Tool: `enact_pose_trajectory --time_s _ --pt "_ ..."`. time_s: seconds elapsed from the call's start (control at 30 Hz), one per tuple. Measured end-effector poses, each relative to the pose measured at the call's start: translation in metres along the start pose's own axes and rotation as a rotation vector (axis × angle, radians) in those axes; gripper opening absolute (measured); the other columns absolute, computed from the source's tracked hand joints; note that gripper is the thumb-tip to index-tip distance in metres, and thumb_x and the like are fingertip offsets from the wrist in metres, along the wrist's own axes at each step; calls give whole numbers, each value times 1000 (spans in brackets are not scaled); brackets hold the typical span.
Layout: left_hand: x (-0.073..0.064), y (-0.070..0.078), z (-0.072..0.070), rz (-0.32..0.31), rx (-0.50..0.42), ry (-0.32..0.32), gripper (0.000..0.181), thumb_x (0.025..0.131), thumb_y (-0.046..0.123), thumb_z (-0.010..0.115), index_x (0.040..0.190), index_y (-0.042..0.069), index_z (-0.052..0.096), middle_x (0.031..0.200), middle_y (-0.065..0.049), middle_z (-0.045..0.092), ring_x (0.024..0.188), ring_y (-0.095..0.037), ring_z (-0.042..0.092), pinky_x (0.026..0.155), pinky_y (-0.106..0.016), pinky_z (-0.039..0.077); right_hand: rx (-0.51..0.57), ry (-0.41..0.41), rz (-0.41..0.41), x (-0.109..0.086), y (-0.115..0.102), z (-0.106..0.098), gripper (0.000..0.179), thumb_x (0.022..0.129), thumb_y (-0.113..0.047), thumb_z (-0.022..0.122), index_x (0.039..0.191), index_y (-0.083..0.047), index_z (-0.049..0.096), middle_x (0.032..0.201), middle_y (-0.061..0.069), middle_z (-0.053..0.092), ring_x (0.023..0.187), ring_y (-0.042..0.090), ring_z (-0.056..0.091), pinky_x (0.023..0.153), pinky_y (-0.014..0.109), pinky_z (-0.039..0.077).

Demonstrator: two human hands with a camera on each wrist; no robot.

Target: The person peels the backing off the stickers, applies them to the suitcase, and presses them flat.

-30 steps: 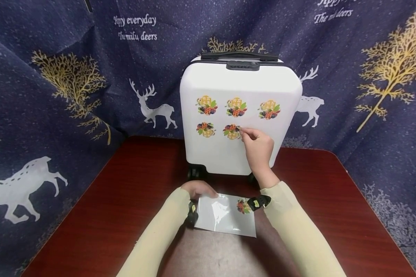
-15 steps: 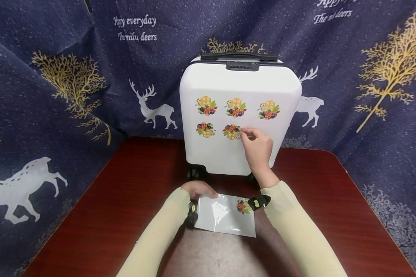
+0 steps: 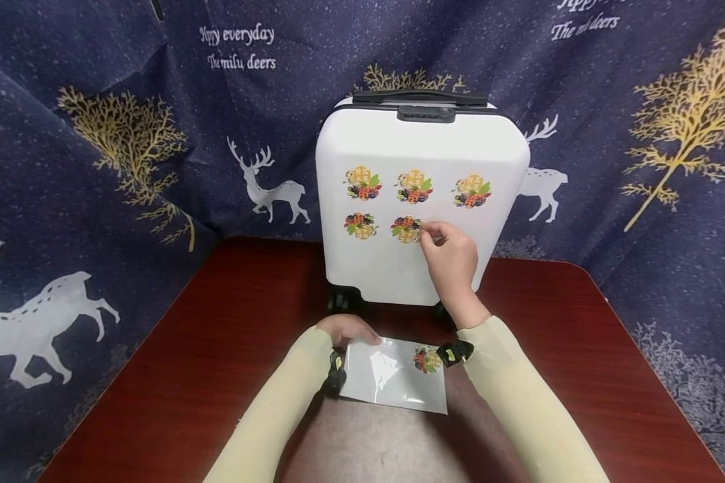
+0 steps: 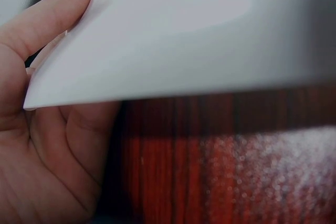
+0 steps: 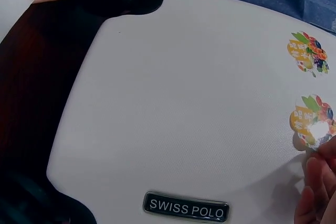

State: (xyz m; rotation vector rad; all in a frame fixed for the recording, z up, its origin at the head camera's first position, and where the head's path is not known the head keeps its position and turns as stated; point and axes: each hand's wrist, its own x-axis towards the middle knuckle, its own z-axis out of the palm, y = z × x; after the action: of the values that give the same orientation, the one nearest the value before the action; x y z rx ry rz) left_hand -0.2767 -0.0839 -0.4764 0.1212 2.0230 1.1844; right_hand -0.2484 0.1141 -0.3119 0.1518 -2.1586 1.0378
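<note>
A white suitcase (image 3: 423, 141) stands upright with several fruit stickers on its front. My right hand (image 3: 453, 258) pinches the right edge of the lower middle fruit sticker (image 3: 405, 230) between thumb and forefinger. That sticker lies against the suitcase, its fruit above the yellow part. In the right wrist view the fingertips (image 5: 317, 163) are right at the edge of the glossy sticker (image 5: 304, 121). My left hand (image 3: 347, 329) holds the left end of a white sticker sheet (image 3: 393, 392), thumb on top and fingers beneath. One fruit sticker (image 3: 424, 360) shows at the sheet's right end.
The suitcase stands on a dark red wooden table (image 3: 266, 315), with black wheels (image 3: 340, 300) at its base and a black handle (image 3: 419, 98) on top. A SWISS POLO badge (image 5: 186, 207) is on its front. Behind hangs a blue cloth (image 3: 278, 100) printed with deer and trees.
</note>
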Motion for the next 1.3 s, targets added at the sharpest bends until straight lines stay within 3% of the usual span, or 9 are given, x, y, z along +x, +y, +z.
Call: enact_pose_trajectory --time_s 0.3,0.6,0.7,0.83,1.03,1.13,1.3 --pt "-1 2 0 -21 -34 -8 35 94 12 67 126 -3 69 115 -13 75 89 -16 68 86 -31 61 -2 -64 42 -4 5 -1 18 94 -12 67 100 -2 80 91 17 79 76 29 73 62 27 48" --pt "-3 2 0 -9 -12 -1 37 94 13 69 127 -2 68 128 -17 71 102 -20 70 95 -34 60 30 -113 68 -6 12 -4 17 96 -13 67 101 -2 79 94 17 79 77 29 71 61 20 44" --pt "-3 3 1 -21 -31 3 36 93 13 69 126 -2 69 120 -15 74 95 -18 70 90 -33 60 52 -133 84 -7 12 -7 16 96 -13 68 102 -3 78 93 18 78 67 17 65 55 16 43" --pt "-4 5 1 -30 -40 6 35 94 13 69 125 -2 69 114 -13 75 88 -16 69 86 -32 61 70 -170 107 -7 10 -13 16 97 -14 67 105 -4 78 95 19 77 66 12 59 47 14 41" --pt "-1 3 1 -21 -3 16 36 93 16 71 126 0 70 127 -15 72 104 -20 70 97 -36 59 86 -256 148 -10 7 -22 19 96 -15 69 110 -3 76 104 19 76 84 30 68 56 16 45" --pt "-1 3 1 -18 5 14 37 93 16 71 126 0 70 129 -15 71 107 -21 70 100 -37 58 80 -298 160 -13 9 -24 19 96 -16 70 109 -3 76 105 19 76 85 29 68 60 18 47" --pt "-1 4 1 -28 -30 -5 35 94 14 69 126 -1 69 119 -13 74 94 -17 68 91 -33 60 80 -357 162 -19 14 -27 20 97 -16 69 108 -2 76 104 19 74 78 16 61 66 21 45"
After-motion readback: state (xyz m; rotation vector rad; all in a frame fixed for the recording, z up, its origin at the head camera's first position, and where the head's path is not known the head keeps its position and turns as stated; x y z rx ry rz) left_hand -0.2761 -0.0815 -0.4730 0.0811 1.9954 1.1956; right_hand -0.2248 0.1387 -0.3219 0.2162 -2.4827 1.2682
